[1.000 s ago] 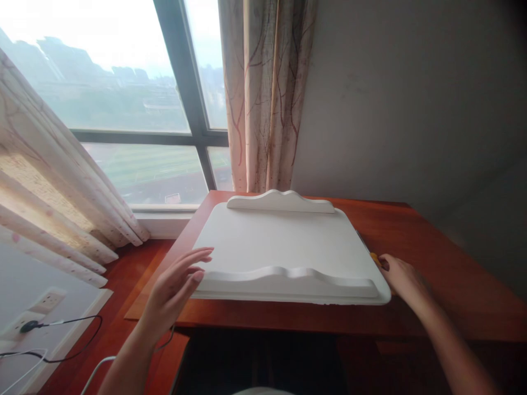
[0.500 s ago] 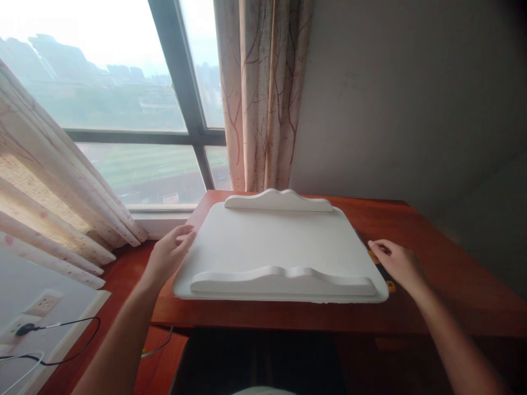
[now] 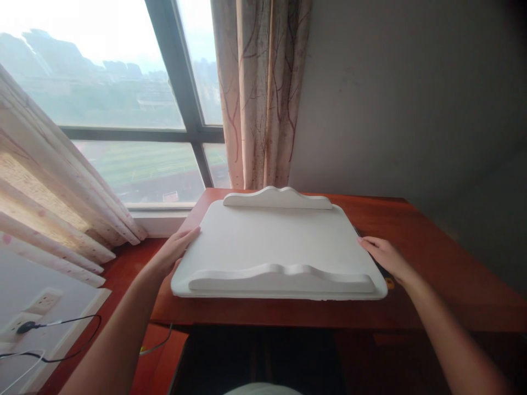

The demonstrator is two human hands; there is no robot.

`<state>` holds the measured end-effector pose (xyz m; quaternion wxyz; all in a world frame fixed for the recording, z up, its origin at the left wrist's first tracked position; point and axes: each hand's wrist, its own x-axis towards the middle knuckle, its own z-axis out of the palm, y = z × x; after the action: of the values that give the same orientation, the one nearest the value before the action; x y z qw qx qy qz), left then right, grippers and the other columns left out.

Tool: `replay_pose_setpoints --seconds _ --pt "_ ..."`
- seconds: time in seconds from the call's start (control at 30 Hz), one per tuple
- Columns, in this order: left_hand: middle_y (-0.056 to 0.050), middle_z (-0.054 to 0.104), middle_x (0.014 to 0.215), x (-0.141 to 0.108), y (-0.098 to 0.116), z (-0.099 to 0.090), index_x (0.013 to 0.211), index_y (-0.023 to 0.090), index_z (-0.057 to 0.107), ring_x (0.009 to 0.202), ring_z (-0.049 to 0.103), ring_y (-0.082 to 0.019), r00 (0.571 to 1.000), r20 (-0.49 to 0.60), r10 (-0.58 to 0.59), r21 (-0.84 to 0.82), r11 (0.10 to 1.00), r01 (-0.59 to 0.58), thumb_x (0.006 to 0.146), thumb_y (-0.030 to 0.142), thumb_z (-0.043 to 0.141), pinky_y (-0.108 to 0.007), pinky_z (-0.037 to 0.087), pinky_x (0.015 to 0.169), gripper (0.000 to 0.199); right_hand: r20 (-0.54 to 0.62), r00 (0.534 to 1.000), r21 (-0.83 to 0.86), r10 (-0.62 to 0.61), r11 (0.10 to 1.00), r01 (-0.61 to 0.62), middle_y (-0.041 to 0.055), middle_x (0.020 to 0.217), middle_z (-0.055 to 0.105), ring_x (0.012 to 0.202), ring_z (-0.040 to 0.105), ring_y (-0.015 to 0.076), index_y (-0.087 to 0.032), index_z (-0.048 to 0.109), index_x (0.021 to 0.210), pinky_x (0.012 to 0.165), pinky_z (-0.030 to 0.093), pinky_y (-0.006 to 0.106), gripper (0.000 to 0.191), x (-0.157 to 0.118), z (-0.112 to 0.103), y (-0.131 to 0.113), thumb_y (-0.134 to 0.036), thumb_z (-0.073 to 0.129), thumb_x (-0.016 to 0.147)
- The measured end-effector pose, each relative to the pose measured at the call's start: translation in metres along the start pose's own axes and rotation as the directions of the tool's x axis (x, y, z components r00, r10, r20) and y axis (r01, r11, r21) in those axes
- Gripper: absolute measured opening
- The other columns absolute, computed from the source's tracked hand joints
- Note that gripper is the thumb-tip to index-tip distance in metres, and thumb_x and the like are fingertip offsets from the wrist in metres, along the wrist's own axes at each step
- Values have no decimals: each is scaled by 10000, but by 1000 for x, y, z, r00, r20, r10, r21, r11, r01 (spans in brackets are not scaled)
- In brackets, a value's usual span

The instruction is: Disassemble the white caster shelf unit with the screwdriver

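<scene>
White rectangular board with wavy raised rails [image 3: 275,247] lies flat on a reddish-brown wooden desk [image 3: 432,263], below a window. Left hand [image 3: 173,253], fingers flat and extended, rests against the board's left edge. Right hand [image 3: 385,257], fingers also extended, touches its right edge. Patterned curtain [image 3: 259,93] hangs at the far side.

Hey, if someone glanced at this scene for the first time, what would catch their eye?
A big white board with wavy raised rails lies flat on the red-brown desk, dead centre. The left hand and right hand press against its two side edges. Behind, a bright window and patterned curtain fill the upper left.
</scene>
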<state>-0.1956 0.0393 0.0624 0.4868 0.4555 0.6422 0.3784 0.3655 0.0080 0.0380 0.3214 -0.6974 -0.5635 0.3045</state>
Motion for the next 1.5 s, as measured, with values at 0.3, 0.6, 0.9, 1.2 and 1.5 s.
replay_pose_setpoints --seconds 0.3,0.6,0.9,1.2,1.5 --pt "-82 763 834 3 -2 -4 959 144 752 746 705 -237 999 31 -17 -31 999 18 609 734 821 -266 544 579 689 109 991 165 75 982 -93 74 1008 775 967 679 280 -191 789 972 811 508 350 477 -1 1 4 -617 598 872" --pt "-55 738 820 9 11 -8 942 145 753 661 662 -162 992 14 -125 -22 992 125 605 681 863 -195 467 486 643 148 987 135 66 987 -87 78 963 769 871 672 253 -183 787 1055 712 507 329 556 3 -5 7 -672 618 852" --pt "-147 786 954 19 5 -8 983 118 751 792 757 -243 980 182 -79 -118 988 101 698 534 883 -264 619 639 521 222 974 149 52 985 -87 76 924 770 914 696 268 -183 782 977 739 538 331 541 9 -3 -5 -685 634 840" --pt "-170 790 874 18 3 -4 905 114 753 686 764 -254 974 202 -105 -244 958 153 736 426 866 -290 645 617 373 331 941 220 69 964 -149 105 1026 782 982 735 311 -206 762 1006 787 606 388 453 2 -6 -12 -620 680 840" --pt "-167 788 902 17 -2 -9 955 117 758 687 753 -241 974 216 -69 -230 966 119 717 427 886 -288 635 596 411 343 938 380 51 906 -188 99 1053 786 932 749 303 -210 767 978 820 618 411 404 -1 -2 -7 -560 784 775"
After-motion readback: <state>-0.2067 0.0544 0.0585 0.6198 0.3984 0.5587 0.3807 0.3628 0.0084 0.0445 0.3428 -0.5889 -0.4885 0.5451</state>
